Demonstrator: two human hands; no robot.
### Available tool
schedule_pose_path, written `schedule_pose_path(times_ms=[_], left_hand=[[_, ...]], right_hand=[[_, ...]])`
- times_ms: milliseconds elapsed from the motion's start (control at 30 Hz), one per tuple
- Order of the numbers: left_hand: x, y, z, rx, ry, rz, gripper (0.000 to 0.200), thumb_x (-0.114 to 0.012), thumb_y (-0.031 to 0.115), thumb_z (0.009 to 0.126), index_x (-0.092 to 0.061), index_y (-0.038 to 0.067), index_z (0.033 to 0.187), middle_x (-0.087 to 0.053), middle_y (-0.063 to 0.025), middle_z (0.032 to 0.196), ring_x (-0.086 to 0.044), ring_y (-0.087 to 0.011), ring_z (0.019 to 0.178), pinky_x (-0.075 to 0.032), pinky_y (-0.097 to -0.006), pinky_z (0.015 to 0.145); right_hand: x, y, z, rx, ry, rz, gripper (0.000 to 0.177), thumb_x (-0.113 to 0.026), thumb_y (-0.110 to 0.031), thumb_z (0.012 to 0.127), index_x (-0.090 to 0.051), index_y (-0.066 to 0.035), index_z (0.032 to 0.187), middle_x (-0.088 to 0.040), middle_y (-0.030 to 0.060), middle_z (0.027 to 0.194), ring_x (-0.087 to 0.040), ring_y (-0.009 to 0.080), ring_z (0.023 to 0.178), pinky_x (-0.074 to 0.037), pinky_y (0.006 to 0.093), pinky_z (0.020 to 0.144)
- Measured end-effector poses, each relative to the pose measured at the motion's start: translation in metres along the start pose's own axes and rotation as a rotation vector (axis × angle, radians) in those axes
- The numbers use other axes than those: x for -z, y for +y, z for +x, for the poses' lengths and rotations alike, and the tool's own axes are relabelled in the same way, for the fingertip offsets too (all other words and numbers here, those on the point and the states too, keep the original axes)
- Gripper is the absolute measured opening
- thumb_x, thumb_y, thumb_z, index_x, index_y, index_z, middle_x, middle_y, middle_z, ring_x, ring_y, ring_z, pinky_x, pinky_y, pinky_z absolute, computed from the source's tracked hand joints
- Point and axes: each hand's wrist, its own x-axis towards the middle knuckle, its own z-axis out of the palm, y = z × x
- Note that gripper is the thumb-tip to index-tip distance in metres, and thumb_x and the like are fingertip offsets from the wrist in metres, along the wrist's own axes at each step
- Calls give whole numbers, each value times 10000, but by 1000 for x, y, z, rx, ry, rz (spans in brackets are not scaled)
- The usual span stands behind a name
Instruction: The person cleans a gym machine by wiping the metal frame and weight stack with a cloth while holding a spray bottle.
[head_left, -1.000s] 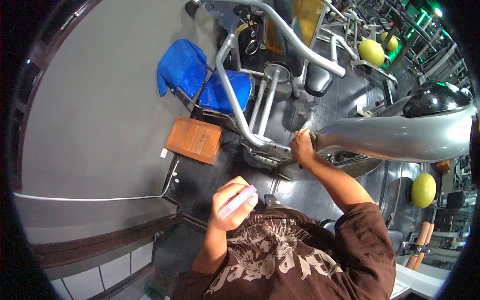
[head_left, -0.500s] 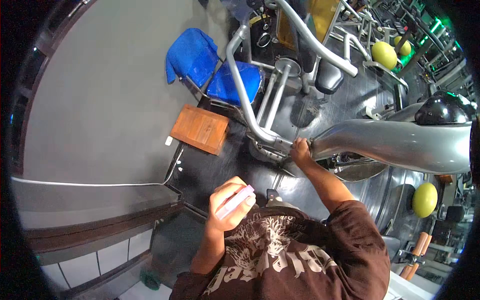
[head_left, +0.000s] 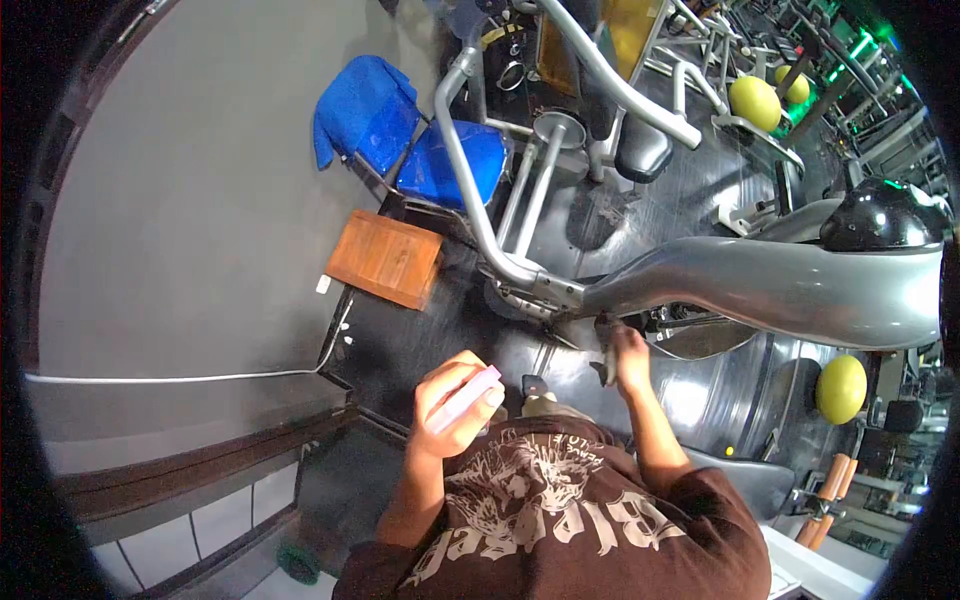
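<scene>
My left hand (head_left: 452,405) is closed around a slim, pale pink and white oblong object (head_left: 463,400), held in front of my shirt; its exact kind I cannot make out. My right hand (head_left: 630,358) is closed on a dark, limp piece that looks like a cloth (head_left: 609,362), partly hidden by the fingers. That hand is just below the silver frame (head_left: 690,280) of a gym machine, apart from the tube. A bolted joint (head_left: 555,290) of the frame lies up and left of it.
A blue chair (head_left: 455,165) with a blue towel (head_left: 362,100) stands by the grey wall (head_left: 200,200), beside a wooden stool (head_left: 385,258). A yellow ball (head_left: 842,390) sits at the right. A black padded seat (head_left: 740,475) is near my right side.
My right hand has come off the machine's frame near the joint and moved down and right toward me, with the dark cloth now showing in it. My left hand keeps its hold.
</scene>
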Motion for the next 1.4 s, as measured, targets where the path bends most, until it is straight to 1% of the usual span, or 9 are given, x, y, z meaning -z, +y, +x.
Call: schedule_pose_path(times_ms=[67, 100, 267, 500, 900, 1067, 1200, 1267, 1400], left_hand=[[-2, -1, 2, 1, -30, -3, 123, -713, 44, 863, -653, -63, 872, -637, -131, 789, -603, -218, 674, -470, -318, 628], [-4, 0, 5, -1, -53, 0, 124, -712, 44, 863, -651, -63, 872, -636, -131, 790, -602, -218, 673, -469, -318, 627], [-11, 4, 15, -19, -141, -22, 137, -715, 53, 866, -645, -65, 867, -630, -131, 788, -596, -226, 668, -468, -326, 623], [-16, 5, 14, -54, -157, -37, 152, -721, 64, 872, -642, -66, 867, -626, -129, 784, -595, -231, 666, -467, -330, 619], [-15, 1, 19, -36, -150, -76, 154, -725, 64, 876, -644, -67, 880, -621, -129, 774, -594, -229, 666, -465, -330, 614], [-23, 0, 26, -68, -189, -83, 160, -731, 66, 877, -647, -69, 887, -618, -129, 768, -592, -233, 662, -465, -337, 610], [-30, 1, 29, -91, -220, -80, 154, -731, 60, 877, -647, -69, 889, -618, -130, 769, -590, -233, 659, -463, -337, 607], [-33, 2, 29, -96, -223, -83, 149, -730, 54, 876, -648, -70, 889, -618, -131, 770, -590, -232, 659, -463, -335, 606], [-38, 5, 27, -112, -218, -68, 142, -730, 46, 873, -649, -70, 891, -620, -131, 773, -592, -230, 661, -464, -331, 606]], right_hand=[[22, 20, 16, -279, 35, 690, 343, -524, -220, 1023, -581, -12, 1290, -659, 124, 1208, -643, 294, 1086, -528, 445, 924], [32, 20, 19, -347, -45, 886, 346, -499, -227, 1027, -570, -17, 1293, -659, 131, 1209, -633, 302, 1125, -520, 463, 959], [21, 38, 54, -315, -128, 669, 314, -472, -195, 1014, -587, -8, 1238, -643, 155, 1225, -657, 300, 1068, -560, 444, 878], [0, -11, 54, -451, -219, 994, 416, -347, -223, 1054, -532, 16, 1341, -599, 198, 1341, -606, 365, 1202, -493, 537, 1039], [48, -90, 11, -326, -140, 840, 341, -442, -186, 1012, -563, 15, 1259, -650, 206, 1253, -653, 346, 1131, -548, 485, 985], [78, -163, -45, 78, -117, 552, 296, -463, -170, 1033, -558, 35, 1224, -688, 192, 1129, -697, 285, 1035, -586, 434, 915], [75, -127, -17, 170, 39, 501, 295, -525, -178, 1040, -521, 20, 1258, -682, 146, 1030, -699, 216, 865, -588, 354, 779], [74, -76, 22, 7, 139, 324, 307, -556, -207, 1022, -570, 12, 1237, -687, 122, 981, -669, 165, 776, -559, 314, 662], [62, 21, 93, -137, -43, 231, 308, -465, -219, 1007, -676, -15, 1100, -710, 114, 964, -693, 232, 782, -596, 395, 700]])
